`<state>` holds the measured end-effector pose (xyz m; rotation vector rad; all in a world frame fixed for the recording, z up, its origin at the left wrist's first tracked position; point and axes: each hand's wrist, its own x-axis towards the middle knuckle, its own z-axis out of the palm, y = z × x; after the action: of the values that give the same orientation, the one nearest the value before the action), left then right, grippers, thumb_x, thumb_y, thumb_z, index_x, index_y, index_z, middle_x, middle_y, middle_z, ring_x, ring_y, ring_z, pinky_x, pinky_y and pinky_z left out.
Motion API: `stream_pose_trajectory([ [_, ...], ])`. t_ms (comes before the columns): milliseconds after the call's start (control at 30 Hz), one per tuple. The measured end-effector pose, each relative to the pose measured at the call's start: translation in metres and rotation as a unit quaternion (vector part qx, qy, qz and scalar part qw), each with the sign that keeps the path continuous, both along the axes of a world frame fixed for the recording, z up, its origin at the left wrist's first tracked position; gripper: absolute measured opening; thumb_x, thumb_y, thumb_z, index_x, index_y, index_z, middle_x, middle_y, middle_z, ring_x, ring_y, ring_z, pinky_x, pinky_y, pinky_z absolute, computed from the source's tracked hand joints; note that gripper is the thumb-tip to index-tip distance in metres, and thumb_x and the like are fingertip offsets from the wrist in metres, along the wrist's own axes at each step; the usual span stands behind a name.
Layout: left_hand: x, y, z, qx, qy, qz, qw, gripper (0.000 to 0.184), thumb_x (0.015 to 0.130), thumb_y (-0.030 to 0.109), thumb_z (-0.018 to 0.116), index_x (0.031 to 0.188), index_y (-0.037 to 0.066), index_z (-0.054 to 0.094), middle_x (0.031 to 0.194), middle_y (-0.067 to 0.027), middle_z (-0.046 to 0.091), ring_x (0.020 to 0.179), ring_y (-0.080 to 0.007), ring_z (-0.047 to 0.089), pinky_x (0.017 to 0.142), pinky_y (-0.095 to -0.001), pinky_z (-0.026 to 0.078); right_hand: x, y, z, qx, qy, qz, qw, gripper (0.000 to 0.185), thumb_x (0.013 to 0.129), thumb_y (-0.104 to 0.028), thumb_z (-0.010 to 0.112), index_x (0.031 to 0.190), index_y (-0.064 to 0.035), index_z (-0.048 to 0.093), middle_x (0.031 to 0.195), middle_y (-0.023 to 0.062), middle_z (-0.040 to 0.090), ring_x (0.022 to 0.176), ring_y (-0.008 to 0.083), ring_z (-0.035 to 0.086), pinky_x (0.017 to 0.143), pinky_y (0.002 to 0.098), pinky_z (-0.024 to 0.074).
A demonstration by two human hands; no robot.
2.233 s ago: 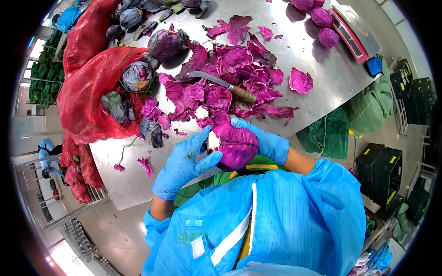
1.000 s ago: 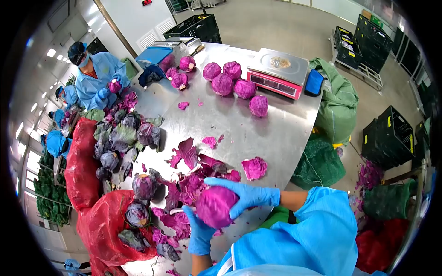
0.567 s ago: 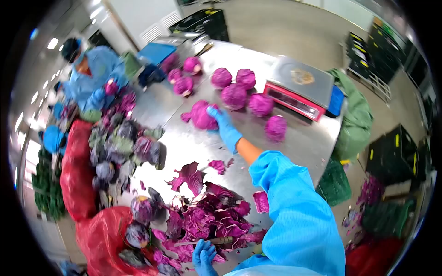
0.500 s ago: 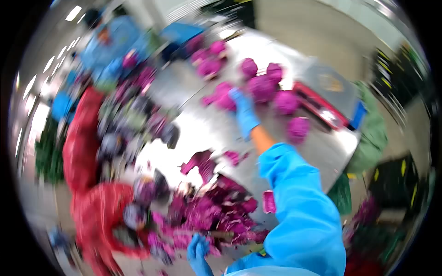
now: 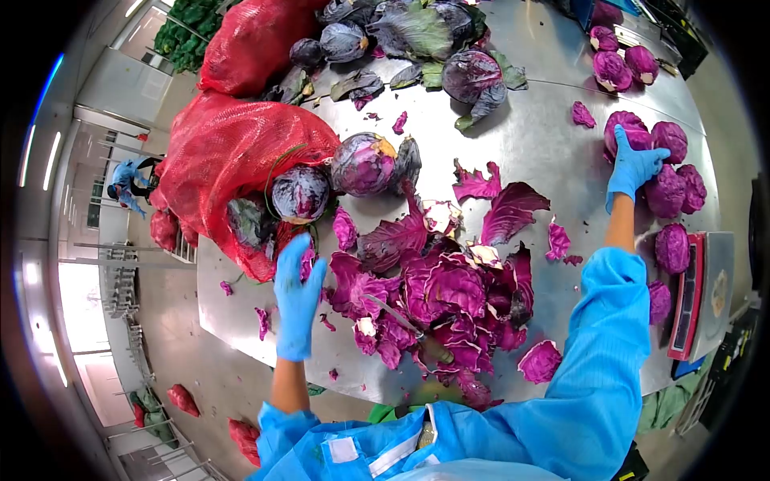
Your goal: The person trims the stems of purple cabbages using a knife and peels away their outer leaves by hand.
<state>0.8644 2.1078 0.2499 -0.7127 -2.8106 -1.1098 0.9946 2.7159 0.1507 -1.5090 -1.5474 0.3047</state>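
My left hand [image 5: 298,297], in a blue glove, is open with its fingers apart, beside the mouth of a red mesh bag [image 5: 249,144]. Unpeeled red cabbages lie near it: one [image 5: 301,194] at the bag's mouth and another [image 5: 363,163] just right of it. At the right, my right hand [image 5: 635,167], also gloved, has its fingers spread against a peeled purple cabbage [image 5: 626,127], with more peeled cabbages [image 5: 665,192] close by. Between my hands, a knife [image 5: 391,309] lies on a heap of stripped purple leaves [image 5: 445,289]; its handle is partly hidden among them.
A red-fronted scale [image 5: 688,297] stands at the table's right end. Darker unpeeled cabbages [image 5: 473,77] and loose outer leaves lie along the far side. Another full red bag [image 5: 253,44] is at the upper left. A person in blue [image 5: 127,184] is far off left.
The view has swung, so the table is seen from another angle. My left hand has moved from beside the knife toward the red bag. My right hand remains at the peeled cabbages.
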Motion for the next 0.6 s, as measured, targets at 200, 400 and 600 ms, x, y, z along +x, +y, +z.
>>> stream_pose_trajectory([
  [200,-0.116,0.09,-0.016,-0.096,0.111,-0.144,0.979,0.093,0.067,0.033,0.084,0.142,0.005,0.038,0.138,-0.025,0.044,0.129,-0.0377,0.044,0.105,-0.0429,0.04,0.036,-0.195,0.093,-0.145,0.228,0.479,0.835,0.042,0.085,-0.017,0.069,0.122,0.0014,0.058,0.117,0.0086,0.063,0.102,0.0179,0.059,0.091,0.0332,0.0476],
  [400,-0.147,0.142,-0.036,-0.144,0.045,-0.17,0.974,0.118,0.048,0.044,0.09,0.144,0.005,0.034,0.129,-0.0232,0.048,0.119,-0.0389,0.048,0.101,-0.0433,0.042,0.114,-0.401,0.112,-0.193,-0.247,0.714,0.626,0.064,0.086,-0.044,0.064,0.134,-0.0039,0.048,0.111,0.0166,0.063,0.102,0.032,0.061,0.082,0.0405,0.0525],
  [600,-0.103,0.128,-0.059,-0.052,0.113,-0.116,0.985,0.118,0.051,0.046,0.089,0.146,0.01,0.03,0.133,-0.0247,0.045,0.12,-0.0399,0.048,0.102,-0.0432,0.042,0.117,-0.468,0.052,-0.262,-0.375,0.55,0.699,0.073,0.086,-0.044,0.063,0.141,-0.0021,0.04,0.111,0.0192,0.062,0.101,0.0328,0.061,0.076,0.0416,0.0536],
])
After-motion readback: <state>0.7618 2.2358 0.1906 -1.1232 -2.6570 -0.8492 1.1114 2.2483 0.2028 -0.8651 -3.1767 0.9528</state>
